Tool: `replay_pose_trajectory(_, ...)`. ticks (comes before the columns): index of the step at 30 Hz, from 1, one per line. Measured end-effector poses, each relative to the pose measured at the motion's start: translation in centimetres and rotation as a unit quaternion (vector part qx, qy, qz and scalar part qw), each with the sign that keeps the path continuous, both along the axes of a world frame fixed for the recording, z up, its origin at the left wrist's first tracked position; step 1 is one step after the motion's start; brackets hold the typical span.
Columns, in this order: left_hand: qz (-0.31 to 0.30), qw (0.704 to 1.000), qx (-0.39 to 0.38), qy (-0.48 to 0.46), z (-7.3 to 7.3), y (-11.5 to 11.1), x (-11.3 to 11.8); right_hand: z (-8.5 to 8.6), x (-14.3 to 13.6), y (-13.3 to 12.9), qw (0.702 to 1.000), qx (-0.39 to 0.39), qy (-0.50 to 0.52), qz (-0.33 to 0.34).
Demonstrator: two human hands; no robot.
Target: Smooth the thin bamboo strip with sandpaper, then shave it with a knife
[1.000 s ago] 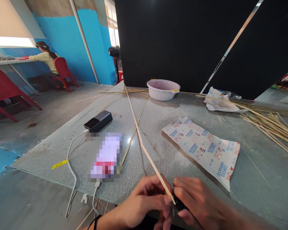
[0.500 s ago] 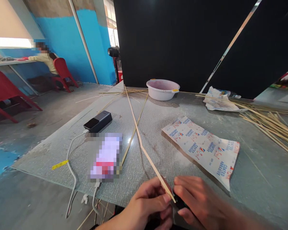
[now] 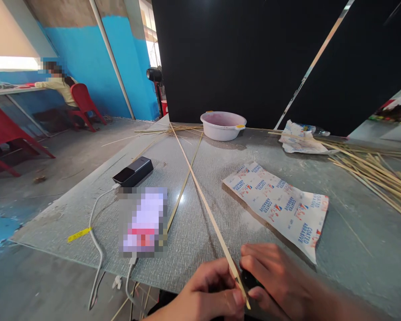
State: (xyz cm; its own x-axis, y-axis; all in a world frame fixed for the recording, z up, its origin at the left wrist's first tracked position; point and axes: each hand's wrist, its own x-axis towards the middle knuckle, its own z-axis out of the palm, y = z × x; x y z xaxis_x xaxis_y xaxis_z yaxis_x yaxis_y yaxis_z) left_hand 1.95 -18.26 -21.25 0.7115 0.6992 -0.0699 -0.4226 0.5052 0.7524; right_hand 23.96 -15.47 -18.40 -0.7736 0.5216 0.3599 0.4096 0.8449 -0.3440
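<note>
A long thin bamboo strip (image 3: pixel 205 203) runs from the far edge of the table down to my hands. Near its close end, my left hand (image 3: pixel 210 290) pinches the strip between thumb and fingers. My right hand (image 3: pixel 277 276) is closed around a dark object (image 3: pixel 250 277), mostly hidden by the fingers, so its kind cannot be made out. It lies right beside the strip, and a small dark mark shows on the strip there. The strip's near tip pokes out past my left thumb.
A sheet of sandpaper (image 3: pixel 277 205) lies printed side up. Around it are a white basin (image 3: pixel 223 129), a bundle of bamboo strips (image 3: pixel 377 174), crumpled paper (image 3: pixel 299 138), a power bank (image 3: pixel 133 171) and a cabled phone (image 3: pixel 145 220). A person (image 3: pixel 62 89) sits far left.
The strip has slid toward me, its near tip now lower, and its bend above my hands has gone from view. My left hand has shifted slightly down. The whole view has moved a little.
</note>
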Motion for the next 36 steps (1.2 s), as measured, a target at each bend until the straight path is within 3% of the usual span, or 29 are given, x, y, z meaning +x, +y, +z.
replay_pose_trajectory(8, 0.001, 1.0, -0.002, 0.001, 0.1, -0.1, -0.1, -0.2, 0.1, 0.5, 0.998, -0.054, 0.004, 0.021)
replay_pose_trajectory(15, -0.015, 0.998, 0.015, 0.056, 0.2, -0.2, -0.8, -1.1, 0.3, 1.0, 0.997, -0.034, 0.021, 0.059)
replay_pose_trajectory(21, -0.049, 0.997, 0.026, 0.051, 0.5, -0.1, -0.9, -1.0, 0.3, 0.9, 0.998, -0.042, 0.003, 0.049)
replay_pose_trajectory(32, -0.051, 0.99, 0.053, 0.117, 1.4, 0.0, -1.2, -0.5, 0.1, 0.4, 0.999, -0.036, -0.031, 0.022)
replay_pose_trajectory(36, -0.057, 0.989, 0.022, 0.134, 1.0, -0.3, -0.9, -0.3, -0.1, 0.5, 1.0, -0.014, -0.016, 0.014)
